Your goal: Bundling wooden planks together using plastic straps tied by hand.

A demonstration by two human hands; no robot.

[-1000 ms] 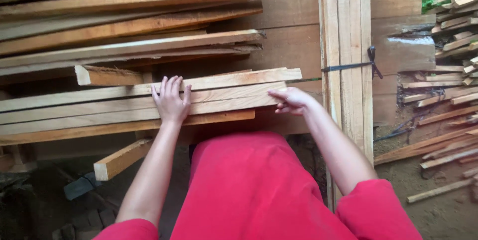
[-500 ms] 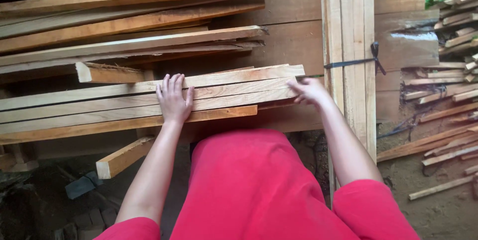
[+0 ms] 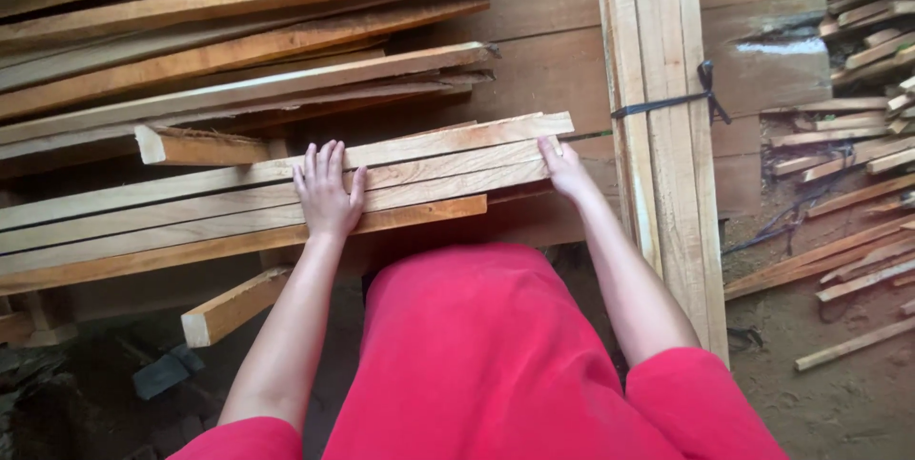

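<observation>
Slightly further along the right end of the stacked wooden slats (image 3: 419, 169), the right hand (image 3: 564, 172) has been shifted, while the left hand (image 3: 327, 195) has been kept flat on top with its fingers spread. At the slat ends the right fingers are bent against the wood. The slats are laid across the workbench (image 3: 543, 69), beside a tied bundle of upright boards (image 3: 662, 98).

1. No labels, signs or screens anywhere in the head view.
2. Nearest thing to a package: a strapped bundle of pale wood slats (image 3: 667, 136), long and rectangular, standing on end at 2 o'clock.
3. A thin dark strap (image 3: 667, 101) wraps across the bundle, knotted at its right edge.
</observation>
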